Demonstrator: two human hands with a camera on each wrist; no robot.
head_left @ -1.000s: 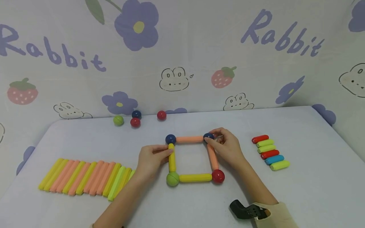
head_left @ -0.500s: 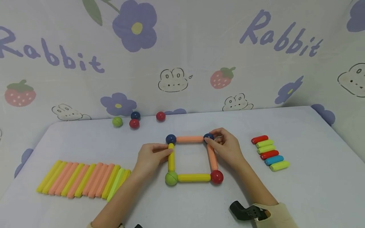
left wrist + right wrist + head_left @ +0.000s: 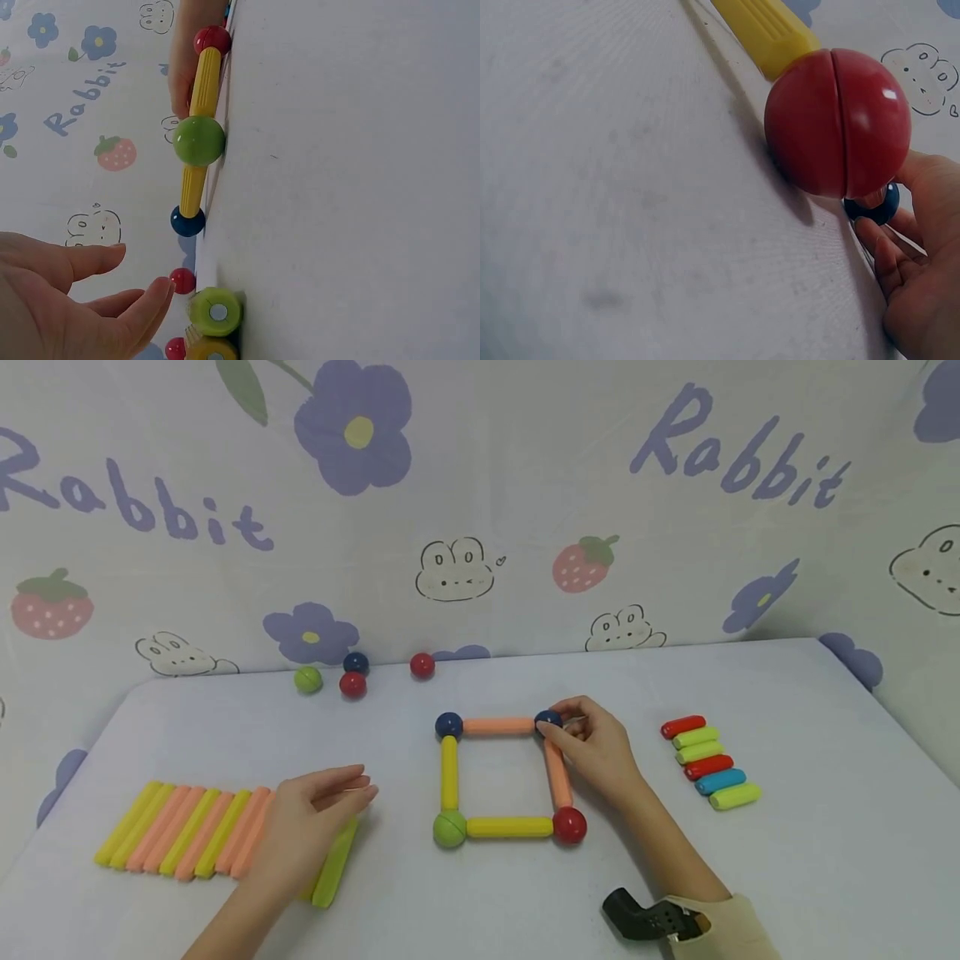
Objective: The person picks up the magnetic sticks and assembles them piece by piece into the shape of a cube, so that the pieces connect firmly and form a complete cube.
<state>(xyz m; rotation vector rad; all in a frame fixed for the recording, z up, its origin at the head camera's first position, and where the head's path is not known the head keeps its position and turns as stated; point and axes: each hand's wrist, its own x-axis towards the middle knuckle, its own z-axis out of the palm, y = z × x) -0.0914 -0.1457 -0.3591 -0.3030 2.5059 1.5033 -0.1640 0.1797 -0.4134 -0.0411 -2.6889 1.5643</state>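
On the table lies a square of rods and balls. Its left yellow rod [image 3: 449, 774] and near yellow rod [image 3: 510, 827] meet at a green ball [image 3: 450, 828]. A red ball [image 3: 570, 825] joins the near rod to the right orange rod [image 3: 557, 774]. The far orange rod [image 3: 498, 726] runs between a blue ball [image 3: 449, 726] and another blue ball [image 3: 546, 718], which my right hand [image 3: 600, 747] pinches between thumb and fingers. My left hand [image 3: 300, 822], fingers extended and holding nothing, hovers over the right end of the rod row, near a light green rod [image 3: 335, 864].
A row of yellow, orange and green rods [image 3: 158, 828] lies at the left, partly hidden by my left hand. Loose balls, among them a green ball [image 3: 307, 679] and a red ball [image 3: 422, 666], sit along the back. Short coloured rods [image 3: 708, 767] lie at the right.
My left hand has let go of the square's left yellow rod and moved left and nearer, over the rod row. The right hand stays on the blue ball.
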